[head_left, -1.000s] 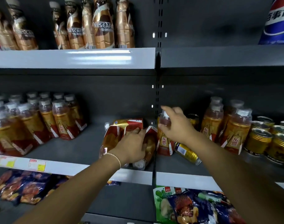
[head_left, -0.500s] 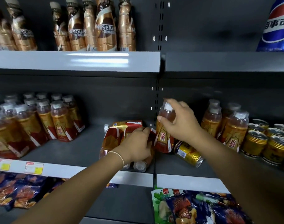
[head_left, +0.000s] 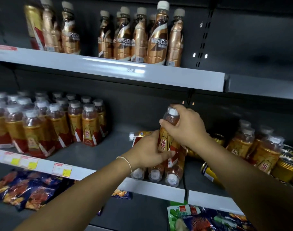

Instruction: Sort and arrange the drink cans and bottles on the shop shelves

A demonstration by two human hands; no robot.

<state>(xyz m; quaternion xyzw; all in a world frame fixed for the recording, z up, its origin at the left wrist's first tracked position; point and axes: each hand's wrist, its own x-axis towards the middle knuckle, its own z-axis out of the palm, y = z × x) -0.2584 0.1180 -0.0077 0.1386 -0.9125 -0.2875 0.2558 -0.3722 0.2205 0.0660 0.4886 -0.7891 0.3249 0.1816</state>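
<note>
My right hand (head_left: 185,125) grips the neck of an upright orange-and-red drink bottle (head_left: 167,140) with a white cap, held above the middle shelf (head_left: 99,152). My left hand (head_left: 149,152) curls round the lower body of the same bottle. Under my hands lie several similar bottles on their sides (head_left: 156,173), caps toward the shelf's front edge. A gold can (head_left: 210,175) lies on its side to the right of them.
Upright bottles of the same drink stand in a block at left (head_left: 47,124) and in a group at right (head_left: 252,144), with gold cans (head_left: 285,167) beside them. Coffee bottles (head_left: 140,39) fill the upper shelf. Snack bags (head_left: 27,189) lie on the lower shelf.
My right hand has carried the upright bottle leftward and up. My left hand left the lying bottles and took hold of its lower body. The view swung left.
</note>
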